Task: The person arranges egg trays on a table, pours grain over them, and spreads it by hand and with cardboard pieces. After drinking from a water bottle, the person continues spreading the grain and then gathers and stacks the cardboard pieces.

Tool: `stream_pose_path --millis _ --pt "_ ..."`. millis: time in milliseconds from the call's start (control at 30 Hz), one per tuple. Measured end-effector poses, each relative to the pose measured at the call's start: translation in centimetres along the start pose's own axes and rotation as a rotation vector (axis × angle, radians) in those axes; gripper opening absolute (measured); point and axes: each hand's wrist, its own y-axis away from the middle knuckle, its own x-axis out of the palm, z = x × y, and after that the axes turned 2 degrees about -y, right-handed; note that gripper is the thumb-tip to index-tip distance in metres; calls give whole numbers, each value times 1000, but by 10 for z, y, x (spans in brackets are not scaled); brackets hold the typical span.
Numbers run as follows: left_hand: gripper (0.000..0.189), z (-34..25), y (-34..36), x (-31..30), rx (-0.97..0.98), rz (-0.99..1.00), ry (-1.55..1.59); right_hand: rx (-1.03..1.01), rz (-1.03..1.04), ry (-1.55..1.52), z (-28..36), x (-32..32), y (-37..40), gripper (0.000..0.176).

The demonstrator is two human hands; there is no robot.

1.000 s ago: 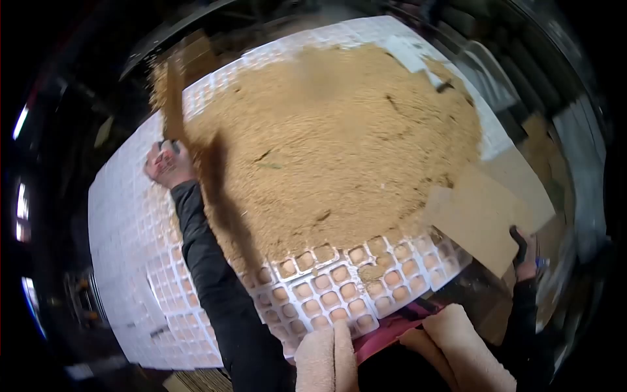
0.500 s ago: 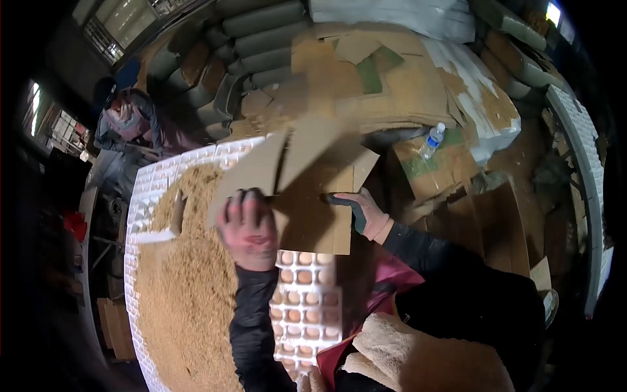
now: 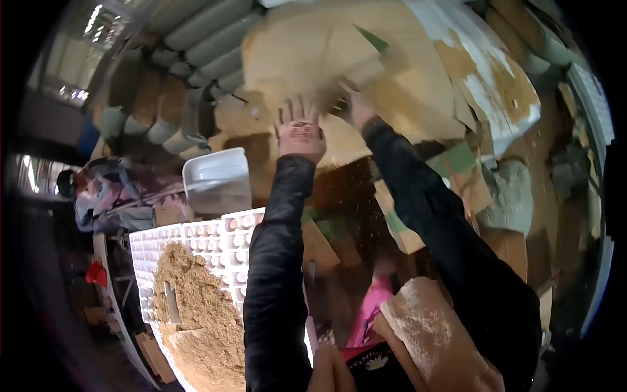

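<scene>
My left hand (image 3: 301, 136), in a pale glove with red print on its back, lies with fingers spread at the near edge of a large cardboard sheet (image 3: 307, 49). That sheet is blurred and lies over a broad pile wrapped in cardboard and white plastic. Just to the right is my right hand (image 3: 359, 108), also gloved and smeared by motion, close to a dark gap at the cardboard's edge. Whether its fingers grip anything is not clear. Fine crumbs are in the air below both hands.
White trays of eggs (image 3: 240, 238) and a sawdust-like heap (image 3: 196, 291) are at lower left. Behind them stands a white tub (image 3: 219, 186). A co-worker (image 3: 108, 189) bends at far left. Sacks (image 3: 215, 46) are stacked at the back. A taped carton (image 3: 457, 160) sits right.
Both hands have moved forward from the egg trays to the pile, and the cardboard has left its place over the trays. My view has shifted; a white tub now shows.
</scene>
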Motion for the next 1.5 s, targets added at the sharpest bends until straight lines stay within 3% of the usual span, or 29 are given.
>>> stream_pose_path --millis 33,100,200,233,267,300,333,367,400,433,467,567,633,733,767,833,867,933,1033,1200,1300,1367,1433,1500 --pt "54 -10 2 1 0 -41 109 -32 -223 186 4 13 14 31" --pt "56 -29 35 -12 0 -8 412 -162 -207 591 -25 -24 49 32" --pt "55 -36 123 -1 -108 129 550 24 -434 571 -48 -23 168 34" --pt "53 -35 159 -5 -173 205 584 69 -113 482 -54 -46 207 32" --pt "51 -36 192 -14 -246 230 668 255 -147 674 -56 -64 242 31" --pt "49 -38 222 -25 -320 254 749 204 -5 900 -70 -106 270 28" --pt "48 -38 250 -36 -361 282 770 177 -99 905 -68 -124 303 31" --pt "48 -40 274 -47 -408 307 790 18 -128 1178 -41 -117 326 36" --pt "48 -45 293 -58 -474 331 796 -264 -171 1405 -22 -113 338 35" --pt "48 -49 310 -68 -543 349 801 -376 -223 1583 5 -108 339 33" --pt "47 -51 333 -65 -567 312 840 -657 -241 1600 18 -131 335 32" --pt "46 -68 344 -78 -650 284 879 -861 -317 2289 74 -138 306 45" --pt "44 -76 343 -90 -565 214 785 -274 -253 2461 76 -136 290 61" --pt "46 -82 350 -97 -520 165 816 -271 -70 2486 70 -177 276 61" --pt "51 -85 360 -100 -484 155 799 -223 -104 2446 68 -164 275 52" --pt "56 -91 373 -116 -524 106 858 -429 103 2495 56 -134 285 44" --pt "62 -92 371 -128 -535 71 861 -510 182 2494 51 -113 293 41" --pt "75 -96 363 -149 -501 -17 857 -544 256 2419 39 4 344 38" --pt "90 -100 332 -170 -344 -151 893 -514 432 2121 51 90 395 44" --pt "81 -104 345 -205 -373 -392 708 -511 675 1889 47 166 462 51" --pt "90 -105 380 -213 -399 -300 809 -676 887 1914 25 158 473 53" --pt "76 -107 399 -219 -387 -224 997 -839 1089 1906 14 163 484 52" --pt "69 -112 413 -235 -384 -18 1472 -765 1366 1771 3 157 486 53" --pt "64 -114 429 -239 -325 248 1708 -709 1643 1719 2 183 495 48"
